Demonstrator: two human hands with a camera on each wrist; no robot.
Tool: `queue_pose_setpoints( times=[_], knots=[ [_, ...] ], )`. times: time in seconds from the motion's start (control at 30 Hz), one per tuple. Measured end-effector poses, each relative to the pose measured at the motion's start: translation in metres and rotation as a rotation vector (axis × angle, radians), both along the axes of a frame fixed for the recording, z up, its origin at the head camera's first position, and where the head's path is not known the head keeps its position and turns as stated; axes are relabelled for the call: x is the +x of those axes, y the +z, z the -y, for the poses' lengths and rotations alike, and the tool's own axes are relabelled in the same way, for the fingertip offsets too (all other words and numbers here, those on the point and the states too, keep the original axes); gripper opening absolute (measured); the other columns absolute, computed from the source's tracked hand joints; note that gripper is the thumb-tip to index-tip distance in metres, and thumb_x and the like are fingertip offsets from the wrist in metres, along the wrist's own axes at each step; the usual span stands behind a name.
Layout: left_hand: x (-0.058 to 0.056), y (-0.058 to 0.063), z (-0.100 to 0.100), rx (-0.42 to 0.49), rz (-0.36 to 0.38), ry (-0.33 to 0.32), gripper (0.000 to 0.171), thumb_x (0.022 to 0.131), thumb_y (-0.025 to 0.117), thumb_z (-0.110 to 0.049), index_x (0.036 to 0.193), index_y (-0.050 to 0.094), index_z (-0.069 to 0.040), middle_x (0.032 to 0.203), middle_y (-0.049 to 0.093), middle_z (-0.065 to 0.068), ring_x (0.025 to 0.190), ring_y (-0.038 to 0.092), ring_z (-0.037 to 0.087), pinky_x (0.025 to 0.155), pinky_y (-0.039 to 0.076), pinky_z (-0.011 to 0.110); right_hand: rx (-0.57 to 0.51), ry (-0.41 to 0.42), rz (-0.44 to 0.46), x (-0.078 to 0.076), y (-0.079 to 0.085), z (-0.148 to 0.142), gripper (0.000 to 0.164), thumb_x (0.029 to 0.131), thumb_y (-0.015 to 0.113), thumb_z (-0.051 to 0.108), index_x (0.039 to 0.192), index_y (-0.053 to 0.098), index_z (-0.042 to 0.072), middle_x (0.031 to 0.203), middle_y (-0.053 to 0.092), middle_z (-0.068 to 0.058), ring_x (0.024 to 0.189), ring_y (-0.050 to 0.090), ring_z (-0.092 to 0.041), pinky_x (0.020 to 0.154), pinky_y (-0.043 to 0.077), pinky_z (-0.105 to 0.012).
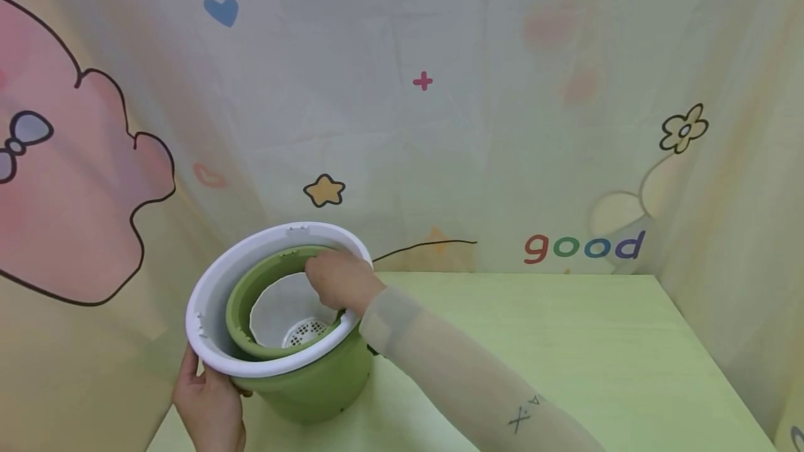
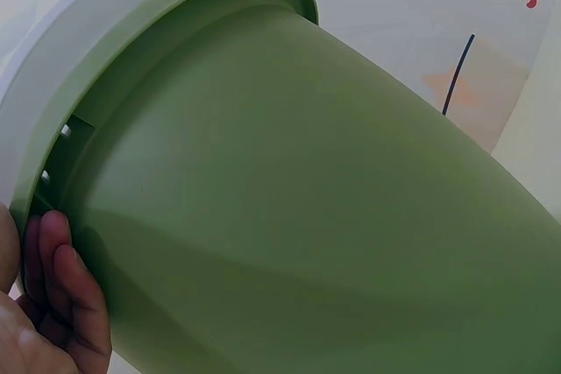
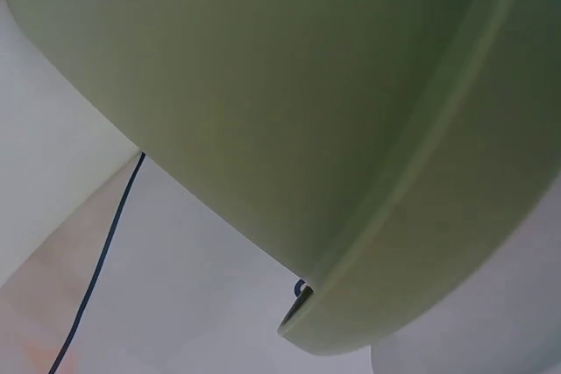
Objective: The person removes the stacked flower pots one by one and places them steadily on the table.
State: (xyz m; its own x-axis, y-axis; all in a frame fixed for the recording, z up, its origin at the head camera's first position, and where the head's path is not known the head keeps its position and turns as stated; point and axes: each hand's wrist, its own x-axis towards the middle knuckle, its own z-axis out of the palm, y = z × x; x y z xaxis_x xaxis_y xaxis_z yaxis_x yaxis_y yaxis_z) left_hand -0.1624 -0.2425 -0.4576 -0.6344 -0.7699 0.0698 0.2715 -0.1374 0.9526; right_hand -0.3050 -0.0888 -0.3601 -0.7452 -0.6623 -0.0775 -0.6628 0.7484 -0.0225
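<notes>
A large green bucket with a broad white rim stands tilted on the table, its mouth facing me. Inside it sits a smaller green bucket, and within that a white inner basket with a perforated bottom. My left hand grips the outer rim at the lower left; in the left wrist view its fingers curl under the green lip. Reaching over the right side, my right hand holds the smaller bucket's rim, its fingertips mostly hidden. The right wrist view shows only the green outer wall, no hand.
A pale green table extends to the right of the bucket. Behind it hangs a printed curtain with cartoon shapes and the word "good". Curtain folds also border the left and right sides.
</notes>
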Motion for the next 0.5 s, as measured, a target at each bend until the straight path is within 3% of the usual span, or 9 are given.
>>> queue_pose_setpoints(
  times=[0.17, 0.5],
  knots=[
    [0.0000, -0.0009, -0.0007, 0.000, 0.000, 0.005, 0.036, 0.105, 0.062, -0.027, 0.138, 0.067, -0.013, 0.052, 0.061, -0.006, 0.031, 0.047, 0.010, 0.030, 0.040, 0.021, -0.013, 0.010, -0.046, 0.0025, -0.0034, -0.0023, 0.014, 0.102, 0.065, 0.013, 0.115, 0.064, 0.017, 0.099, 0.070, 0.006, 0.085, 0.062, -0.009, 0.073, 0.053, -0.022],
    [-0.0008, -0.0028, 0.0021, 0.005, 0.021, 0.006, 0.038, 0.104, 0.063, -0.032, 0.139, 0.067, -0.016, 0.052, 0.061, -0.006, 0.031, 0.047, 0.010, 0.030, 0.040, 0.022, 0.001, 0.032, -0.102, 0.0035, -0.0058, -0.0020, 0.012, 0.102, 0.065, 0.013, 0.113, 0.063, 0.018, 0.096, 0.070, 0.006, 0.083, 0.064, -0.009, 0.072, 0.054, -0.022]
  ],
)
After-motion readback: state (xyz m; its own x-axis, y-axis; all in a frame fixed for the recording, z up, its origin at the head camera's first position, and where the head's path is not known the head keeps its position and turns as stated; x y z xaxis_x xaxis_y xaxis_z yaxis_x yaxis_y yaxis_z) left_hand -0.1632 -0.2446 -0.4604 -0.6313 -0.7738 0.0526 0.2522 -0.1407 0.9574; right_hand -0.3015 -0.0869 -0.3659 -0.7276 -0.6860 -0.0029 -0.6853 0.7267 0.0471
